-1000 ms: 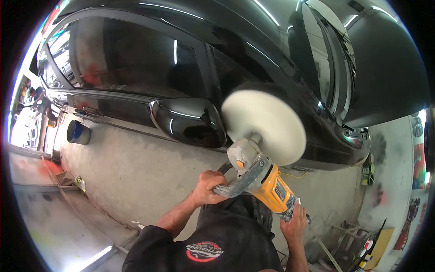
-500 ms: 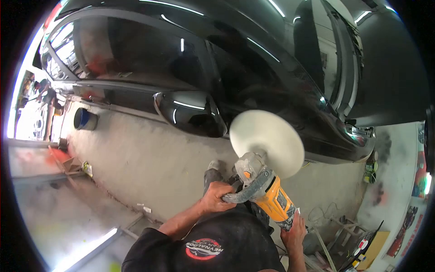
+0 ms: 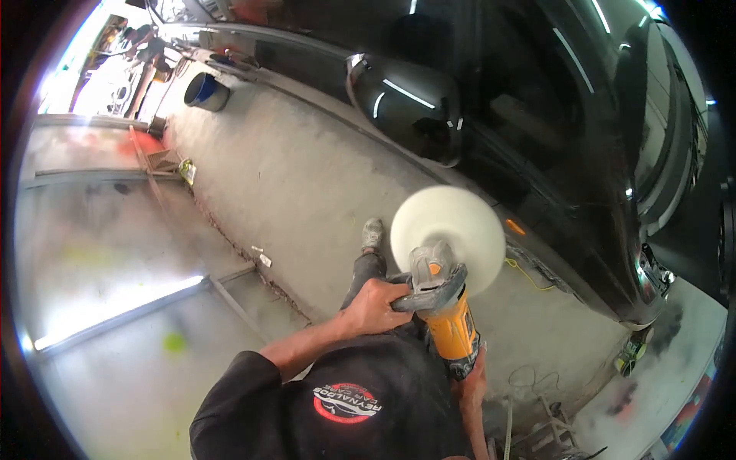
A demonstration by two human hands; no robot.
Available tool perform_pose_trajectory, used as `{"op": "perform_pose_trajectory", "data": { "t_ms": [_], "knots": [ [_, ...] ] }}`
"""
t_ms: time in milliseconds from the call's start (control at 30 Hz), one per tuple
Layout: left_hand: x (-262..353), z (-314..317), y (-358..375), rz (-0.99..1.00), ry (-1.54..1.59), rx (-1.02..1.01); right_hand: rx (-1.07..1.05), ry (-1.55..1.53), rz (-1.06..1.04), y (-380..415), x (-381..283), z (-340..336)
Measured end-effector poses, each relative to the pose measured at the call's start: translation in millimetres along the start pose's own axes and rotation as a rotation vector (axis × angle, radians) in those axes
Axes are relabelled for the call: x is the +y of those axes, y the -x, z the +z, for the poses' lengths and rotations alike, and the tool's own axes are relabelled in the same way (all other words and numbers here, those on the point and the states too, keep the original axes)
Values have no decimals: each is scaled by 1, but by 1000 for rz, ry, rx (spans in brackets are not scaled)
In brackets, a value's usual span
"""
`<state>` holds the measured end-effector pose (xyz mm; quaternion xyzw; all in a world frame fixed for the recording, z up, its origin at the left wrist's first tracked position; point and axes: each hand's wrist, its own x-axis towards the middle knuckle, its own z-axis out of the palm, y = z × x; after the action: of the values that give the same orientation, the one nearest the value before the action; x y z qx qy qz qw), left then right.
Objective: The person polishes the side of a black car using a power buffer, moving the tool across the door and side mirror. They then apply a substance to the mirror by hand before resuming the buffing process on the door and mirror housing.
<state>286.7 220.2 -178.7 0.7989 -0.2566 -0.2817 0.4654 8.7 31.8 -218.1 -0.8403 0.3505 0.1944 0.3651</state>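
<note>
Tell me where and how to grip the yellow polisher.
Take the yellow polisher from the wearer's side, probably two-handed: one hand on the dark loop handle, which curves around the tool head, the other at the rear end pointing back at the wearer. The left hand and right hand are placed so. Avoid the broad white pad at the far end.

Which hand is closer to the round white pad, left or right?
Left. The left hand grips the handle, below and left of the white pad in the picture; the right hand is farther down, at the rear end of the yellow polisher.
</note>
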Motion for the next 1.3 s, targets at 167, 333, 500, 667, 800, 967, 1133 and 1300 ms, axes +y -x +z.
{"op": "perform_pose_trajectory", "data": {
  "t_ms": [167,333,500,667,800,967,1133,1300],
  "knots": [
    [-25,-29,-3,33,25,24,-38,-12,92,-10,-49,11],
    [-54,-82,4,-72,-23,62,-57,29,182,-15,-141,36],
    [-112,-147,22,-284,29,82,-194,124,81,-44,-187,86],
    [-198,-179,35,-407,101,176,-409,110,152,-108,-223,147],
    [-235,-193,36,-473,116,198,-516,157,156,-142,-226,187],
    [-251,-179,37,-444,53,166,-511,126,80,-148,-204,208],
    [-238,-185,15,-154,79,42,-372,23,192,-120,-185,209],
    [-199,-189,-19,251,54,46,-259,-31,169,-99,-152,213]
  ]
}}
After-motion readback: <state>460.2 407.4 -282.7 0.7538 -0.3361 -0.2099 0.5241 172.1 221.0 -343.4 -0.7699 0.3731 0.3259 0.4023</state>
